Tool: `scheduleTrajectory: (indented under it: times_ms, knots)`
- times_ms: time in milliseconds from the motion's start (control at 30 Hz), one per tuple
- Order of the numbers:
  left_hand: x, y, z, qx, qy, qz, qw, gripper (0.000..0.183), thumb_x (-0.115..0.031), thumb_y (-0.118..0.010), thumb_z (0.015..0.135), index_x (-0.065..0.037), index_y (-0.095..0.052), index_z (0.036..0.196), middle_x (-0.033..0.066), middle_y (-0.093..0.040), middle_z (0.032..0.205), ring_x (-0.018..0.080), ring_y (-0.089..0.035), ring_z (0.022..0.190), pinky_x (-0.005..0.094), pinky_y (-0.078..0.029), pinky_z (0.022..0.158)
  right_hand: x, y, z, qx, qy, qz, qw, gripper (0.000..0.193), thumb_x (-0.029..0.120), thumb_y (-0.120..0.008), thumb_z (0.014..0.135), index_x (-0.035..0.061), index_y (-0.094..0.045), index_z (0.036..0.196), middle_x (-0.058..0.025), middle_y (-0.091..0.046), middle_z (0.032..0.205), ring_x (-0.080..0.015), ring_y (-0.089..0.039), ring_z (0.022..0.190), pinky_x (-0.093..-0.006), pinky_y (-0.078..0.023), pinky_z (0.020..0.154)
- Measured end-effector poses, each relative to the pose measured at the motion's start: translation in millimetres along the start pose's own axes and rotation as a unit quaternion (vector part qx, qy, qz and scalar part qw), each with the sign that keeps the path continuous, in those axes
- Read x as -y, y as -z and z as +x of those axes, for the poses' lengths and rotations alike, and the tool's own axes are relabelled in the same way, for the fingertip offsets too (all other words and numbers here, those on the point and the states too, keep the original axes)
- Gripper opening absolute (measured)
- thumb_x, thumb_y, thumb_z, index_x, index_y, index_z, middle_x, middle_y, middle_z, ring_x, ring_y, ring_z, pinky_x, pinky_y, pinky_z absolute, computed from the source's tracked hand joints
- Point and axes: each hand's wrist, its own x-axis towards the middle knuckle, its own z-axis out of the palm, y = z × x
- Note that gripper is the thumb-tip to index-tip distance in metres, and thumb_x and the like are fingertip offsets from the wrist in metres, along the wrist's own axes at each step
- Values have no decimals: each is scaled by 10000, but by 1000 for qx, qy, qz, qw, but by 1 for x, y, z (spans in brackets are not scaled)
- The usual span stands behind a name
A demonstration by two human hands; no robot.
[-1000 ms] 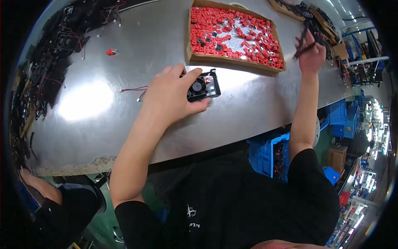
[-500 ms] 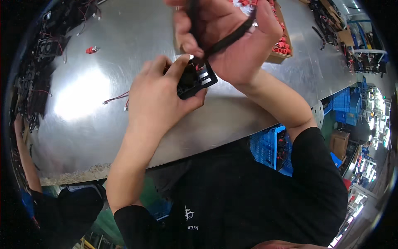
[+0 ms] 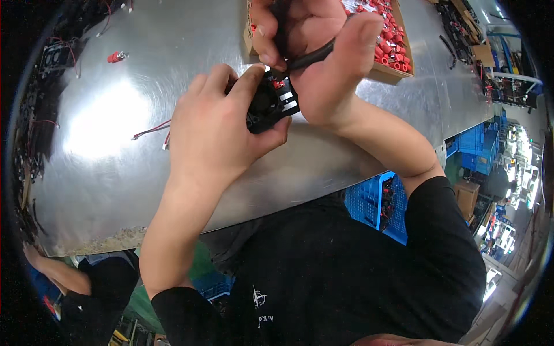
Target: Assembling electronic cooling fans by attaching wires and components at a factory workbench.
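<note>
My left hand is closed around a small black plastic housing with a round fan in it. Pale metal strips and a bit of red show at the housing's right side. Above it, the palm of my right hand is turned up, its fingers curled around a dark upright tool whose kind I cannot make out. That tool's lower end is close to the housing's upper edge, partly hidden by fingers. A black cord or strap crosses the right palm. Thin red and dark wires stick out left of my left hand.
Behind my right hand stands a cardboard box of red connector-like parts. One loose red part lies on the metal table. Black fan units line the far left. A blue basket sits below the edge; another person works at left.
My right thumb has swung upright and the palm has turned slightly. The left hand and housing have shifted a little left. The other person's arm has drawn back toward the table edge.
</note>
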Motion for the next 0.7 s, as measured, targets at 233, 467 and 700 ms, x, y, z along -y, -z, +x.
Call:
scheduleTrajectory:
  times_ms: [233,467,700]
  knots:
    - [-8,-2,-4,-19,42,62,997,608,-453,-905,689,-122,-766,1180,88,-625,917,301,-653,935,446,-506,809,-5,8,1,-19,-83,22,996,1197,1127,-277,707,25,-555,1081,2,-453,780,-86,-366,622,-237,-279,543]
    - [16,-2,-2,14,-11,38,999,643,-585,-902,665,-127,-740,1087,64,-622,916,284,-652,944,440,-463,830,11,21,8,122,-165,-24,978,1174,1198,-285,534,60,-505,721,-10,-420,612,-150,-384,534,-287,-294,534]
    - [26,4,6,62,-63,11,996,641,-598,-889,690,-132,-723,1098,74,-638,928,292,-664,960,441,-477,856,-14,61,-1,150,-199,167,954,1169,1197,-297,528,67,-551,686,-71,-500,598,-198,-434,535,-334,-350,576]
